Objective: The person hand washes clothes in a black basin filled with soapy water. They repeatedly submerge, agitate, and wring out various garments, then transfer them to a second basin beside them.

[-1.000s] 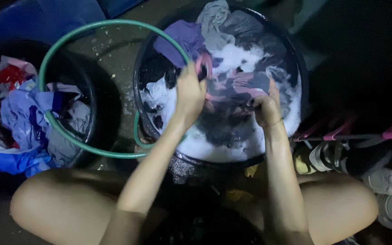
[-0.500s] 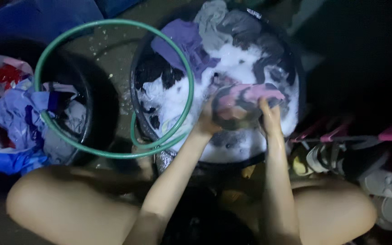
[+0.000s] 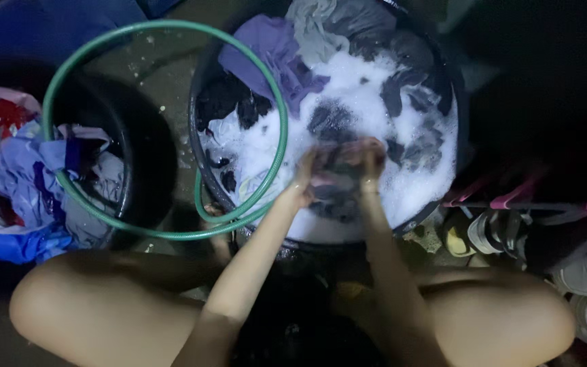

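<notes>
Pink-and-dark cloth [image 3: 338, 170] is gripped between the left hand [image 3: 305, 178] and right hand [image 3: 369, 166], both closed on it, over the sudsy black basin [image 3: 202, 156]. Leftward, wet clothes [image 3: 22, 170] are piled in a second tub, inside the green hose [image 3: 171, 231] loop. More garments are left soaking, so the washing is judged partly done.

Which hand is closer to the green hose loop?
Left. The left hand is just beside the green hose where it crosses the basin; the right hand is farther off, over the suds.
</notes>
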